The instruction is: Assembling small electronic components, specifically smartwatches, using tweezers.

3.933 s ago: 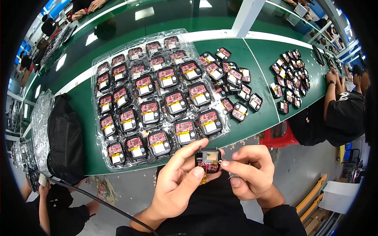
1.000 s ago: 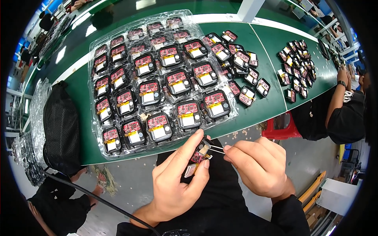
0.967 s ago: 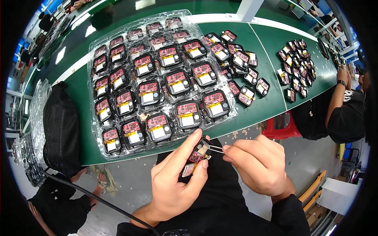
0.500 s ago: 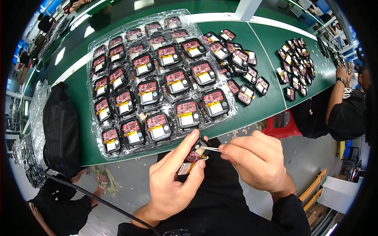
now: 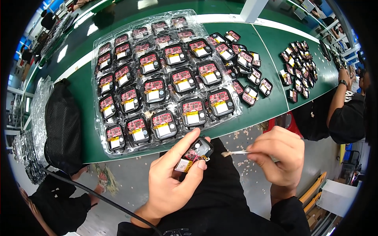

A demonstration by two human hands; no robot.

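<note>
While black-cased unit (image 5: 201,148) is just off near edge of table (image 5: 267,112), gripped btwn L hand (image 5: 173,175) thumb & fingers, R hand (image 5: 280,155) fingers pinch tweezers (image 5: 238,152) w/ tan scrap (image 5: 226,153) at tip; clear tray (image 5: 159,106) nr same edge.

The tray (image 5: 192,21) (bag (image 5: 63,126) at its left) lies on the table (image 5: 271,106) beyond the held device (image 5: 196,152), with two heaps (image 5: 245,59) rightward.
</note>
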